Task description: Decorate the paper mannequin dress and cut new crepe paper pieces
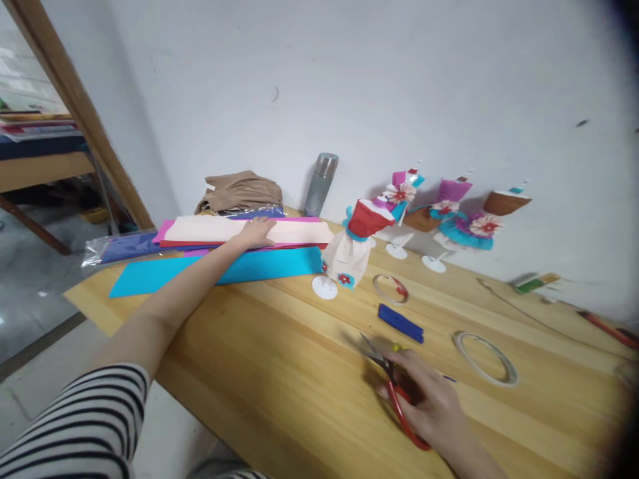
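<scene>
My left hand (257,233) rests on the pale pink paper (204,229), fingers spread over its surface. That sheet lies on magenta and red papers at the table's back left, behind a long turquoise strip (274,265). My right hand (429,392) is wrapped round the red-handled scissors (399,406), whose blades point up and left, parted, above the table. Beyond the scissors lies a folded dark blue piece (401,323). A small dress form (359,233) in a red top and pale skirt stands between the papers and a tape ring (391,289).
Several dressed forms (449,193) stand along the wall. A grey bottle (321,183) and brown cloth (242,189) are at the back. Another tape roll (486,359) lies right, with a cord and red-handled tool (606,328) beyond. The wooden table's (239,346) near edge runs diagonally.
</scene>
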Demonstrator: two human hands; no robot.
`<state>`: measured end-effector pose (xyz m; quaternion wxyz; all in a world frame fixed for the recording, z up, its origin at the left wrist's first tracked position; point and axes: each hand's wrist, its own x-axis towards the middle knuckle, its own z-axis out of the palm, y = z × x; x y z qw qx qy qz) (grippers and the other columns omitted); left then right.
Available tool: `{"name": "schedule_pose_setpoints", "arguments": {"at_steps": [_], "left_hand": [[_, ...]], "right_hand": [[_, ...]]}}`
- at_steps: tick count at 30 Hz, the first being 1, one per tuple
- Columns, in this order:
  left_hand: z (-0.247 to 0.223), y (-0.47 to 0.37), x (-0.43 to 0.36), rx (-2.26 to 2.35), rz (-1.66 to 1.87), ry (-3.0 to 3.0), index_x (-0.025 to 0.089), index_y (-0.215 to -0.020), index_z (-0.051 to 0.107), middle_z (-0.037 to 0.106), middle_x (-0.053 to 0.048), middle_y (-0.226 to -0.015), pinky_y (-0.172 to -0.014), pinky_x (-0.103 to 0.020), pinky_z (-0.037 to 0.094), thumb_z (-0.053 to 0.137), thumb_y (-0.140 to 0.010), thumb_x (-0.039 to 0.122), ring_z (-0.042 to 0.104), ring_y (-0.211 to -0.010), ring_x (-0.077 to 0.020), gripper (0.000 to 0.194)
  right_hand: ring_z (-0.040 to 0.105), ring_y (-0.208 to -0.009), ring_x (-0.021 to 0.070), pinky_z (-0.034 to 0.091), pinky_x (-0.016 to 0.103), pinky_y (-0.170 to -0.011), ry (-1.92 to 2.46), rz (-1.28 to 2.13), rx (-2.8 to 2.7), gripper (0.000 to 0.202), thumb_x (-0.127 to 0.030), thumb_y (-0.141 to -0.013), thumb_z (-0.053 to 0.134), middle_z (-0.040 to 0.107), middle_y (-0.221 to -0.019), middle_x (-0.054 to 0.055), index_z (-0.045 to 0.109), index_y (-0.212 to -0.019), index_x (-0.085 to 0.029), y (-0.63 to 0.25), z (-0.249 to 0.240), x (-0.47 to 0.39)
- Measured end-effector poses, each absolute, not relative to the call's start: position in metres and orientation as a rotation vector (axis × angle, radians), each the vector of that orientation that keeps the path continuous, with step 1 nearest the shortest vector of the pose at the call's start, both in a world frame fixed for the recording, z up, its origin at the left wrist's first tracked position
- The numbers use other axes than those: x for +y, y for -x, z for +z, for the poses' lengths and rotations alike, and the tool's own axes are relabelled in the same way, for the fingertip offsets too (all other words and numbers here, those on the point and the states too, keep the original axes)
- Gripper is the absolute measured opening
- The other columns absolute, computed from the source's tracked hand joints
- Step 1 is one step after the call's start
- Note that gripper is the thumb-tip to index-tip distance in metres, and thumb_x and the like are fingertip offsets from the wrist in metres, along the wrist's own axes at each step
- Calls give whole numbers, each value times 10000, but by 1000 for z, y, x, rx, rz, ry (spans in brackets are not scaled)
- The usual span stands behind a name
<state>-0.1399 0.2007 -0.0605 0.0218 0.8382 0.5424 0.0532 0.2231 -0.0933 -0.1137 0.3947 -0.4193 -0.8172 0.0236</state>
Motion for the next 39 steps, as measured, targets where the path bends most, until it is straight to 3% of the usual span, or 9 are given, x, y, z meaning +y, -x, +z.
{"name": "schedule_pose_setpoints", "arguments": {"at_steps": [4, 10, 15, 18, 22, 26, 33, 39], "left_hand": [[-59, 143, 201, 1730, 113, -2568, 167, -1497, 429, 488, -219, -1492, -1076, -540, 394, 620, -858, 466, 459, -1349, -405, 730], [-54, 144, 214, 1810, 124, -2566, 172, -1402, 532, 554, -197, -1403, -1061, -481, 409, 664, -802, 552, 495, -1303, -382, 723], [-44, 140, 219, 1796, 103, -2608, 132, -1136, 687, 672, -174, -1225, -1011, -382, 442, 714, -772, 382, 582, -1199, -342, 442], [-28, 140, 213, 1791, 128, -2643, 138, -1111, 690, 700, -154, -1177, -925, -338, 474, 658, -817, 305, 634, -1123, -318, 340], [-6, 142, 187, 1823, 162, -2706, 156, -1148, 662, 706, -158, -1156, -899, -359, 469, 602, -866, 249, 642, -1124, -333, 303], [-12, 144, 145, 1796, 31, -2785, 129, -1148, 653, 717, -192, -1007, -863, -395, 466, 458, -920, 100, 675, -1041, -328, 301], [-50, 151, 92, 1577, -385, -2931, 152, -1086, 689, 692, -188, -1113, -753, -359, 514, 477, -859, 19, 674, -1045, -303, 338], [-47, 154, 78, 1598, -414, -2859, 166, -1052, 715, 714, -175, -1071, -772, -361, 514, 456, -856, -3, 680, -1047, -299, 366]], "right_hand": [[621, -587, 173, 536, 260, -509, 1064, 28, -2083, 332, -338, -907, 660, 627, -780, 39, 609, -1224, -255, -221, -116, -93], [584, -555, 157, 512, 257, -507, 1050, 53, -2064, 356, -290, -872, 691, 588, -718, 2, 633, -1221, -256, -220, -114, -93], [575, -534, 147, 492, 254, -485, 1058, 70, -2066, 362, -257, -858, 697, 596, -730, 3, 642, -1216, -259, -217, -107, -93], [576, -540, 150, 489, 255, -482, 1062, 57, -2081, 362, -269, -863, 695, 600, -734, 8, 634, -1220, -256, -217, -107, -94], [570, -537, 141, 484, 243, -478, 1049, 66, -2085, 355, -266, -868, 692, 585, -722, 3, 629, -1217, -244, -220, -111, -94], [571, -548, 138, 490, 241, -488, 1051, 63, -2099, 365, -254, -865, 690, 589, -744, 10, 616, -1222, -234, -221, -113, -94], [584, -547, 146, 515, 247, -493, 1042, 69, -2096, 353, -282, -881, 682, 581, -732, 6, 605, -1224, -250, -219, -111, -93], [579, -536, 150, 516, 251, -482, 1035, 38, -2094, 335, -305, -890, 673, 582, -714, 9, 616, -1215, -253, -219, -110, -93]]}}
